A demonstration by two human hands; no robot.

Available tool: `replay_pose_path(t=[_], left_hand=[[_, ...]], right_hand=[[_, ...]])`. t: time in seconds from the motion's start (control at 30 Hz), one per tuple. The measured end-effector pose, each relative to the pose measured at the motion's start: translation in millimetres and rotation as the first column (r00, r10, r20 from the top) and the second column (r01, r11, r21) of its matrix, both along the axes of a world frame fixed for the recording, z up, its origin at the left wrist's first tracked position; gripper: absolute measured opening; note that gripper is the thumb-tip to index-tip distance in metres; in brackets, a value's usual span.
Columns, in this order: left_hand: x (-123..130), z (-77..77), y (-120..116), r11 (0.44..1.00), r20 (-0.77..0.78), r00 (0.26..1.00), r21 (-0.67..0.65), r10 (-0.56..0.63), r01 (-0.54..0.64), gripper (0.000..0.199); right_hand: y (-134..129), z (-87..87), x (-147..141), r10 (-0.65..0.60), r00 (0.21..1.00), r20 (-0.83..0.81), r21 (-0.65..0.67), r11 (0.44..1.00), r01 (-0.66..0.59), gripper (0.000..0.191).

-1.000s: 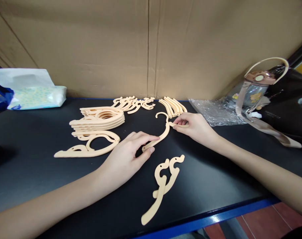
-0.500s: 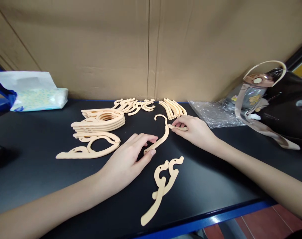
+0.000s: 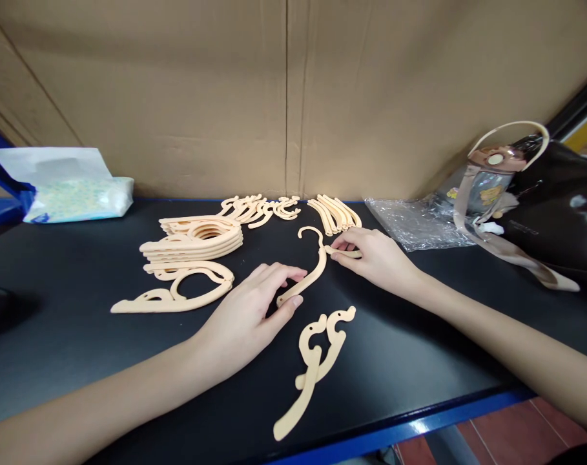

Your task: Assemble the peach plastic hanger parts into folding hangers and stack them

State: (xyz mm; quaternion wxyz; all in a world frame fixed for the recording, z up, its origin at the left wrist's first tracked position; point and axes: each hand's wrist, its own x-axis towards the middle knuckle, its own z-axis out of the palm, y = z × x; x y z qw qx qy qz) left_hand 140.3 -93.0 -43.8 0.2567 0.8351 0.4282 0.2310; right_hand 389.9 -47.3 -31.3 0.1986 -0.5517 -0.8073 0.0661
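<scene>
A cream folding hanger (image 3: pixel 317 268) lies on the black table, its hook pointing away from me and its two arms spread. My left hand (image 3: pixel 254 307) has thumb and forefinger on either side of the left arm's lower end. With a pinch, my right hand (image 3: pixel 373 255) grips the right arm, hiding part of it. Closer to me are two loose hanger pieces with curved notches, one (image 3: pixel 300 394) lying across the other (image 3: pixel 336 349).
At left, several folded hangers (image 3: pixel 196 242) are stacked, with another (image 3: pixel 177 303) in front. Small hook pieces (image 3: pixel 254 210) and curved arms (image 3: pixel 334 213) sit at the back. Tissue packet (image 3: pixel 80 197), plastic bag (image 3: pixel 409 223), strapped bottle (image 3: pixel 491 181) and black bag (image 3: pixel 559 213) line the sides.
The whole view has shifted slightly. Both hands keep nearly the same place and hold on the hanger.
</scene>
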Motion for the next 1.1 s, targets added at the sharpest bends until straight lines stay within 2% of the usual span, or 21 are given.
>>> replay_pose_path(t=[0.97, 1.03, 1.1], left_hand=[[0.9, -1.2, -0.3, 1.0, -0.01, 1.0, 0.015, -0.018, 0.018, 0.03], [0.8, -1.6, -0.1, 1.0, -0.001, 1.0, 0.023, -0.02, 0.02, 0.03], [0.9, -2.5, 0.6, 0.999, 0.006, 1.0, 0.031, -0.024, 0.024, 0.031]], right_hand=[[3.3, -3.4, 2.2, 0.087, 0.995, 0.044, 0.067, 0.994, -0.09, 0.009], [2.2, -3.4, 1.3, 0.07, 0.996, 0.06, 0.097, 0.992, -0.076, 0.009], [-1.0, -1.1, -0.3, 0.052, 0.995, 0.082, 0.184, 0.981, -0.066, 0.01]])
